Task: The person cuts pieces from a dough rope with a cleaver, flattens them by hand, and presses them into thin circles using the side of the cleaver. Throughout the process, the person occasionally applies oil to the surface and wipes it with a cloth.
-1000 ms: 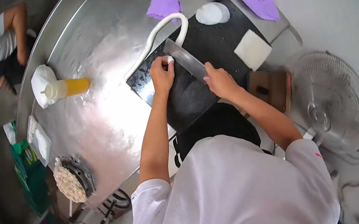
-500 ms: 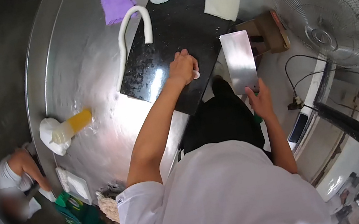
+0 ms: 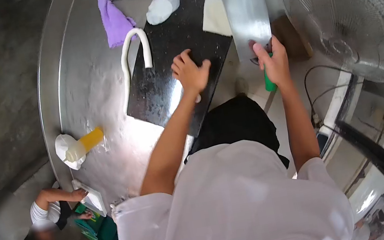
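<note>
Worn on the head, facing forward and down at the hands

My view shows a shiny metal table (image 3: 92,76) bearing a black board (image 3: 174,35), 2 purple cloths (image 3: 114,23) and a yellow-filled bottle (image 3: 84,145) against a white bundle (image 3: 74,164). On the board I see a pale square slab (image 3: 215,17), rounded white pieces (image 3: 163,8), a small white piece (image 3: 198,99) and 1 end of a white rope (image 3: 125,70).
</note>
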Demonstrator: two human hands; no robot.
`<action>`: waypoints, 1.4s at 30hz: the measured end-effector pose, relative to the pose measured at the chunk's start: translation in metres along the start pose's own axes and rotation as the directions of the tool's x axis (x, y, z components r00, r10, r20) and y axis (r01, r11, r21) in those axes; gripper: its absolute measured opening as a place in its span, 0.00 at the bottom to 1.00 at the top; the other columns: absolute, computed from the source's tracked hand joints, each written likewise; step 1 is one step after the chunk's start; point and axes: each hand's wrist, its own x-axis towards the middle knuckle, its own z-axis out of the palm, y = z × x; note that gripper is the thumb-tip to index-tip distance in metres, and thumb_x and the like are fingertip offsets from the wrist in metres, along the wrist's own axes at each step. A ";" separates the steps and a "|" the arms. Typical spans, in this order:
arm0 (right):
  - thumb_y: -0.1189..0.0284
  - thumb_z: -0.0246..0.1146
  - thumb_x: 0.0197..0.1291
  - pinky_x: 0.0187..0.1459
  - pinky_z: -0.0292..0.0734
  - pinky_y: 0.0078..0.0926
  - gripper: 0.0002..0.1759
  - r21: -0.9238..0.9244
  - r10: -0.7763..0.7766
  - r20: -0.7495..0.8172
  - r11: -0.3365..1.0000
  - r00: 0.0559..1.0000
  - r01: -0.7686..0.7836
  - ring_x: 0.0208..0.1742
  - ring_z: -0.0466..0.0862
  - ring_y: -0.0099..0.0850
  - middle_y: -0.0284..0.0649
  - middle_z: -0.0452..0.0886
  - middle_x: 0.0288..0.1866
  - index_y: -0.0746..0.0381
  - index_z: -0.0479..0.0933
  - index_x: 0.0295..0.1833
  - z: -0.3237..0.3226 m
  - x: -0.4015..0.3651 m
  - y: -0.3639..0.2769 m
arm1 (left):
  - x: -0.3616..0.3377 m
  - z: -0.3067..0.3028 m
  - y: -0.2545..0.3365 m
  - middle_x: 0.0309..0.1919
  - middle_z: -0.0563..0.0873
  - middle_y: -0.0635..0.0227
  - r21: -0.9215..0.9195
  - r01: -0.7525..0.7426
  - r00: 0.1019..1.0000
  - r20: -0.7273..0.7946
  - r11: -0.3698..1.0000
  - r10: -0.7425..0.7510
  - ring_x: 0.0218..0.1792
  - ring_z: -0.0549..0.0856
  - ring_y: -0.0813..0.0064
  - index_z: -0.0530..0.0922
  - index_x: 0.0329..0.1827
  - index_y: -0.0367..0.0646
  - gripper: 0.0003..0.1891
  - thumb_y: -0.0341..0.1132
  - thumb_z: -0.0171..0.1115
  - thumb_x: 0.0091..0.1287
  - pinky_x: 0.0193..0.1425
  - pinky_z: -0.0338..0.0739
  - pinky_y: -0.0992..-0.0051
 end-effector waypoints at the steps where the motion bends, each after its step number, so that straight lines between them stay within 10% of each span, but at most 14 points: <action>1: 0.60 0.68 0.68 0.29 0.74 0.29 0.20 -0.002 -0.013 0.006 1.000 1.000 0.013 0.26 0.81 0.29 0.41 0.83 0.35 0.67 0.78 0.51 0.004 0.014 -0.001 | -0.007 0.011 -0.014 0.75 0.65 0.46 -0.007 -0.001 1.000 -0.013 1.000 0.001 0.81 0.53 0.43 0.67 0.75 0.46 0.43 0.56 0.68 0.58 0.84 0.41 0.45; 3: 0.58 0.65 0.71 0.23 0.69 0.22 0.19 0.257 -0.170 -0.115 0.947 0.979 0.195 0.23 0.75 0.19 0.34 0.80 0.34 0.66 0.78 0.48 0.013 0.049 0.007 | -0.021 0.028 -0.035 0.82 0.53 0.45 0.416 -0.256 0.947 -0.074 0.873 0.313 0.83 0.45 0.42 0.61 0.81 0.45 0.52 0.65 0.67 0.58 0.83 0.37 0.38; 6: 0.57 0.64 0.72 0.28 0.75 0.26 0.21 0.205 -0.162 -0.085 0.963 0.983 0.177 0.26 0.79 0.26 0.39 0.82 0.34 0.67 0.77 0.48 0.021 0.083 0.048 | -0.023 0.023 -0.037 0.85 0.46 0.48 0.412 -0.228 0.973 0.059 0.882 0.224 0.84 0.42 0.43 0.57 0.83 0.44 0.57 0.70 0.67 0.56 0.81 0.34 0.32; 10: 0.50 0.64 0.68 0.53 0.77 0.54 0.30 -0.524 0.131 -0.066 0.839 0.989 -0.147 0.51 0.83 0.64 0.66 0.84 0.46 0.72 0.78 0.50 0.032 0.116 0.115 | -0.015 0.021 -0.047 0.84 0.52 0.50 0.307 -0.322 0.946 0.077 0.896 0.313 0.84 0.47 0.47 0.64 0.78 0.43 0.56 0.70 0.70 0.51 0.80 0.35 0.32; 20: 0.51 0.66 0.68 0.47 0.77 0.49 0.27 -0.443 0.076 -0.073 0.891 0.994 -0.101 0.43 0.85 0.58 0.59 0.86 0.39 0.69 0.81 0.47 0.043 0.122 0.101 | -0.015 0.016 -0.048 0.79 0.64 0.54 0.233 -0.355 0.933 0.019 0.905 0.361 0.80 0.59 0.51 0.83 0.57 0.41 0.46 0.72 0.72 0.44 0.77 0.40 0.28; 26: 0.51 0.67 0.68 0.48 0.79 0.48 0.29 -0.701 0.150 -0.113 0.688 0.982 -0.186 0.44 0.86 0.56 0.60 0.86 0.39 0.71 0.82 0.47 0.041 0.105 0.075 | -0.012 0.017 -0.051 0.77 0.66 0.51 0.134 -0.466 0.876 -0.069 0.875 0.477 0.78 0.62 0.48 0.80 0.54 0.40 0.44 0.68 0.75 0.42 0.78 0.42 0.29; 30: 0.52 0.65 0.70 0.51 0.78 0.44 0.28 -0.511 -0.045 -0.136 0.859 0.990 -0.031 0.47 0.87 0.52 0.60 0.87 0.43 0.71 0.82 0.48 0.033 0.076 0.055 | -0.006 0.019 -0.052 0.78 0.64 0.52 0.143 -0.535 0.824 -0.129 0.833 0.552 0.80 0.61 0.48 0.78 0.54 0.37 0.41 0.62 0.74 0.45 0.81 0.39 0.33; 33: 0.51 0.65 0.71 0.45 0.77 0.43 0.29 -0.525 0.084 -0.236 0.828 0.968 -0.200 0.38 0.84 0.46 0.52 0.85 0.35 0.71 0.79 0.41 0.021 0.020 0.050 | 0.004 0.015 -0.052 0.74 0.69 0.50 -0.001 -0.519 0.822 -0.274 0.854 0.499 0.76 0.66 0.51 0.74 0.60 0.41 0.34 0.51 0.71 0.54 0.80 0.50 0.41; 37: 0.50 0.65 0.71 0.27 0.70 0.36 0.29 -0.236 0.256 -0.366 0.904 0.894 -0.356 0.21 0.75 0.32 0.39 0.72 0.19 0.68 0.76 0.33 0.025 -0.083 0.019 | 0.050 -0.018 -0.026 0.68 0.69 0.48 -0.702 -0.409 0.900 -0.417 0.583 0.128 0.65 0.74 0.47 0.66 0.71 0.35 0.32 0.43 0.66 0.69 0.70 0.63 0.44; 40: 0.50 0.66 0.71 0.24 0.68 0.32 0.30 -0.357 0.176 -0.409 0.872 0.895 -0.334 0.18 0.73 0.28 0.36 0.72 0.17 0.65 0.72 0.28 0.019 -0.142 0.057 | 0.013 -0.023 -0.026 0.74 0.64 0.46 -0.265 -0.357 0.868 -0.448 0.896 0.213 0.74 0.67 0.48 0.64 0.75 0.39 0.39 0.52 0.67 0.68 0.76 0.54 0.40; 42: 0.50 0.67 0.70 0.26 0.70 0.34 0.30 -0.240 0.347 -0.397 0.854 0.849 -0.462 0.22 0.77 0.31 0.41 0.77 0.20 0.67 0.73 0.28 0.023 -0.173 0.051 | -0.030 -0.007 -0.061 0.79 0.59 0.45 0.325 -0.525 0.838 0.035 0.786 0.545 0.80 0.57 0.48 0.63 0.77 0.41 0.45 0.61 0.66 0.65 0.80 0.44 0.37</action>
